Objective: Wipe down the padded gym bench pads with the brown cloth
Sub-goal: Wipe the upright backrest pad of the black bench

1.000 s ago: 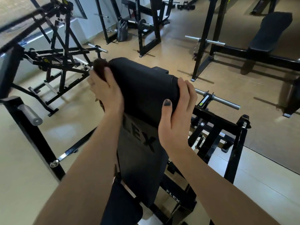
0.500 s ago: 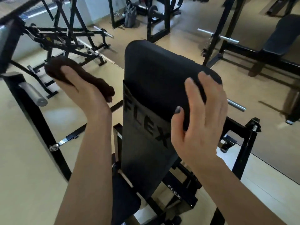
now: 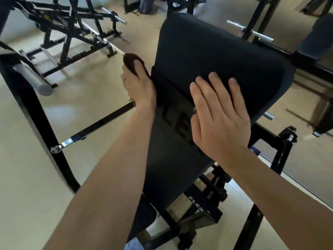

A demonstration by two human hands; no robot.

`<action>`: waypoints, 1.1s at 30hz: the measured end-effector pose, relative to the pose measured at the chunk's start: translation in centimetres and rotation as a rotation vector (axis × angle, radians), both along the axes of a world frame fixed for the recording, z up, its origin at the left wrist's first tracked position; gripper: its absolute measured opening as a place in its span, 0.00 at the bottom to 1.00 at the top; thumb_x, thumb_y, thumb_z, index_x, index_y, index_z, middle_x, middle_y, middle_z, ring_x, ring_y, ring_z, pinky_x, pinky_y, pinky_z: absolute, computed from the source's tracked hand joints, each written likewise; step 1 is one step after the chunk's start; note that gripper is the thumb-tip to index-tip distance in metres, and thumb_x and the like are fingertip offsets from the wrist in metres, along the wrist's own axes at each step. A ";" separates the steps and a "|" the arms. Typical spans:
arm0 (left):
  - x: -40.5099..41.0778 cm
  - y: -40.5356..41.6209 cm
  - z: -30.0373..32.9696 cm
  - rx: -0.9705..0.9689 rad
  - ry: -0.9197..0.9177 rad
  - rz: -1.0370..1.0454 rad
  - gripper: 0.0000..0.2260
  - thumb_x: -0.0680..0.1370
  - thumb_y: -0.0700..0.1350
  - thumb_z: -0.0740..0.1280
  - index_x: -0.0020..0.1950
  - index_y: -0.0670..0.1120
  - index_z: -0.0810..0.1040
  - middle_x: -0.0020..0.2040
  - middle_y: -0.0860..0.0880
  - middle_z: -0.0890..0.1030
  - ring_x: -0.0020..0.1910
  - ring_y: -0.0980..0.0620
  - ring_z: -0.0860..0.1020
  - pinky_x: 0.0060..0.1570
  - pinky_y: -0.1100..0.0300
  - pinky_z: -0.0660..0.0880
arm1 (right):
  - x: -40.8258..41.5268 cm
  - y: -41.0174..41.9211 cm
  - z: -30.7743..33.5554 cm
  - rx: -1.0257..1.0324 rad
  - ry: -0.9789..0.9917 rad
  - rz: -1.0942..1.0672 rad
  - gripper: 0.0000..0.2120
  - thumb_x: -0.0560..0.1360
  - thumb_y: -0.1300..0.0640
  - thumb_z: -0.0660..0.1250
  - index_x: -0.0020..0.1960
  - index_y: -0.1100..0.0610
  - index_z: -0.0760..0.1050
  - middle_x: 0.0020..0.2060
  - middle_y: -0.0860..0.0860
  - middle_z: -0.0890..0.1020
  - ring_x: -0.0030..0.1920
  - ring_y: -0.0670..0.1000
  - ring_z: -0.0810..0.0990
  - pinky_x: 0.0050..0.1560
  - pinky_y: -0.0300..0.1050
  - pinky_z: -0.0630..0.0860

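Brown cloth [image 3: 131, 62] sits bunched in the left hand [image 3: 139, 87], pressed against the left edge of the bench's back pad [image 3: 216, 56]. Fingers of the right hand [image 3: 219, 115] lie flat and relaxed on the pad face, steadying it. Wiping that side edge seems underway; next calls for a downward stroke. Half a second earlier the cloth hung clear of the pad.

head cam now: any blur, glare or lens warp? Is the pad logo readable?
Head view: wide-angle warp bows the frames at the edges; soft floor glare at left; the left hand and cloth are slightly soft; the pad is dark, its logo half covered by the right hand.
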State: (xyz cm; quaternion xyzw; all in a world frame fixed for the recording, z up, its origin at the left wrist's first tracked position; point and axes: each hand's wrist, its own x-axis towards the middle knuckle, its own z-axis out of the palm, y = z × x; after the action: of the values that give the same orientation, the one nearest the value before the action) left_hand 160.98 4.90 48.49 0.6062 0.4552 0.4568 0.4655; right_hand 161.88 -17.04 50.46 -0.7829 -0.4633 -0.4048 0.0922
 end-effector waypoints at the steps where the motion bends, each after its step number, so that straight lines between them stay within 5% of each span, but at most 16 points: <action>1: -0.4 -0.8 0.1 0.030 0.014 -0.011 0.19 0.84 0.52 0.57 0.68 0.41 0.73 0.61 0.46 0.75 0.58 0.50 0.71 0.64 0.47 0.69 | -0.1 0.1 0.0 0.003 0.007 -0.008 0.22 0.83 0.59 0.58 0.76 0.63 0.71 0.73 0.59 0.76 0.76 0.61 0.71 0.81 0.59 0.57; 5: -4.1 -12.7 -3.3 0.248 0.083 -0.162 0.05 0.82 0.48 0.63 0.56 0.49 0.73 0.55 0.49 0.74 0.53 0.48 0.72 0.56 0.42 0.70 | -0.2 0.1 0.0 0.051 0.053 0.027 0.21 0.84 0.58 0.56 0.75 0.63 0.73 0.72 0.59 0.77 0.75 0.61 0.73 0.80 0.59 0.59; 7: -5.6 -16.9 -5.1 0.233 0.078 -0.270 0.05 0.81 0.45 0.66 0.54 0.53 0.71 0.56 0.52 0.72 0.55 0.51 0.70 0.58 0.42 0.69 | -0.1 -0.1 0.1 0.048 0.053 0.056 0.20 0.84 0.59 0.56 0.73 0.64 0.74 0.71 0.60 0.78 0.74 0.61 0.74 0.80 0.59 0.61; 9: -4.9 -15.3 -4.6 0.242 0.032 -0.255 0.04 0.82 0.48 0.64 0.54 0.50 0.73 0.55 0.51 0.73 0.54 0.51 0.71 0.59 0.41 0.69 | -0.1 -0.3 -0.1 0.031 0.028 0.070 0.19 0.85 0.61 0.56 0.72 0.64 0.74 0.70 0.60 0.79 0.74 0.61 0.75 0.80 0.58 0.62; 15: -1.6 -6.5 0.5 0.039 0.119 0.054 0.19 0.83 0.56 0.56 0.63 0.43 0.73 0.56 0.49 0.73 0.54 0.52 0.69 0.62 0.41 0.69 | -0.1 -0.2 -0.1 -0.024 0.011 0.086 0.18 0.85 0.61 0.57 0.72 0.63 0.76 0.69 0.60 0.79 0.73 0.61 0.75 0.79 0.58 0.63; 19: -5.4 -15.9 -4.0 0.205 0.103 -0.210 0.06 0.82 0.45 0.66 0.57 0.50 0.72 0.56 0.53 0.72 0.55 0.51 0.70 0.59 0.46 0.71 | 0.3 -0.9 0.3 -0.037 0.030 0.161 0.19 0.85 0.60 0.54 0.71 0.63 0.76 0.70 0.60 0.79 0.73 0.61 0.75 0.80 0.59 0.59; 22: -6.4 -18.6 -5.4 0.106 0.049 -0.362 0.17 0.79 0.39 0.73 0.58 0.55 0.69 0.59 0.51 0.71 0.58 0.50 0.71 0.61 0.54 0.73 | -1.2 -0.2 -0.6 -0.036 0.041 0.148 0.18 0.85 0.58 0.57 0.68 0.63 0.79 0.66 0.60 0.81 0.72 0.61 0.76 0.78 0.59 0.64; 24: -7.3 -18.2 -5.1 0.218 0.097 -0.421 0.22 0.77 0.41 0.73 0.67 0.48 0.68 0.64 0.46 0.71 0.65 0.44 0.71 0.68 0.51 0.71 | -3.0 0.1 -2.2 0.005 0.010 0.040 0.14 0.83 0.58 0.65 0.65 0.63 0.82 0.63 0.59 0.84 0.70 0.61 0.77 0.74 0.57 0.70; 26: -8.7 -17.8 -4.5 0.282 0.152 -0.540 0.29 0.75 0.48 0.70 0.72 0.37 0.67 0.68 0.44 0.71 0.68 0.45 0.70 0.72 0.53 0.67 | -3.2 -0.7 -2.6 -0.149 0.060 0.313 0.15 0.83 0.61 0.61 0.64 0.63 0.82 0.63 0.60 0.83 0.70 0.62 0.77 0.76 0.60 0.69; 28: -10.0 -17.2 -3.9 0.228 0.178 -0.652 0.30 0.73 0.40 0.75 0.72 0.33 0.69 0.69 0.40 0.75 0.69 0.52 0.71 0.73 0.61 0.66 | -2.8 -1.6 -1.5 -0.354 0.093 0.441 0.18 0.83 0.57 0.58 0.65 0.61 0.81 0.64 0.60 0.82 0.70 0.61 0.77 0.79 0.58 0.64; 30: -11.1 -15.6 -4.0 0.247 0.151 -0.737 0.28 0.74 0.35 0.75 0.73 0.42 0.71 0.69 0.46 0.75 0.69 0.63 0.70 0.73 0.65 0.65 | -2.2 -1.8 -0.8 -0.430 0.138 0.375 0.20 0.84 0.52 0.57 0.70 0.58 0.78 0.67 0.59 0.80 0.69 0.60 0.76 0.79 0.56 0.62; 33: -13.0 -12.9 -4.1 0.109 0.052 -0.892 0.29 0.75 0.30 0.69 0.73 0.49 0.69 0.70 0.48 0.74 0.72 0.54 0.72 0.72 0.52 0.70 | -1.7 -2.3 -0.9 -0.501 0.135 0.258 0.26 0.84 0.47 0.60 0.77 0.58 0.70 0.71 0.61 0.76 0.71 0.61 0.74 0.78 0.56 0.63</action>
State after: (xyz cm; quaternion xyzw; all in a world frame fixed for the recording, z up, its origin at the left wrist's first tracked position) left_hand 147.98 -7.99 44.38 0.7782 0.1363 0.2194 0.5725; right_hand 160.14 -19.32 49.54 -0.7411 -0.6373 -0.2098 -0.0229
